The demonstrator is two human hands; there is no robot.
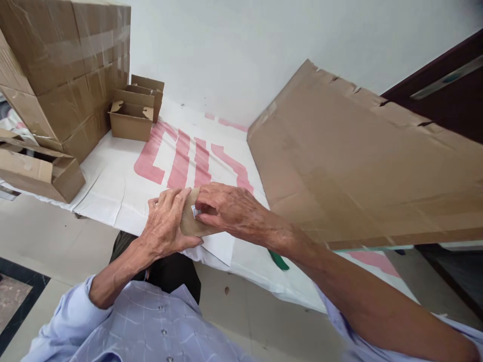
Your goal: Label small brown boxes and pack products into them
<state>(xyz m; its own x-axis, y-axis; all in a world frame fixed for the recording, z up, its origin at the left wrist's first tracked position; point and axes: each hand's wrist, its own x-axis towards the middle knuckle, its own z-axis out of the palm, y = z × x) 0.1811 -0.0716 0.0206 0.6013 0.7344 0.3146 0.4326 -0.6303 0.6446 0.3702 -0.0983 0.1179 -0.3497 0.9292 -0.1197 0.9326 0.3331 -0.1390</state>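
Your left grip (163, 223) holds the small box (196, 228), right grip (233, 208) on its label (194, 211), pinch unclear; probably labelling, calls for steady pressing.

– Able to read the label (195, 211)?
– No: too small, partly covered by the right hand (236, 208).
– And the cardboard piece (193, 228) underneath?
– Overlapped by the left hand (164, 221) too.
– See all of the 2 open boxes (130, 131) near the wall (226, 50)?
– No, only part of the rear box (158, 104).
– And the large cardboard sheet (339, 166)?
– Cut off at the right edge.
– Recognise the green thing (278, 260)?
– No, partly hidden behind the right forearm (320, 261).
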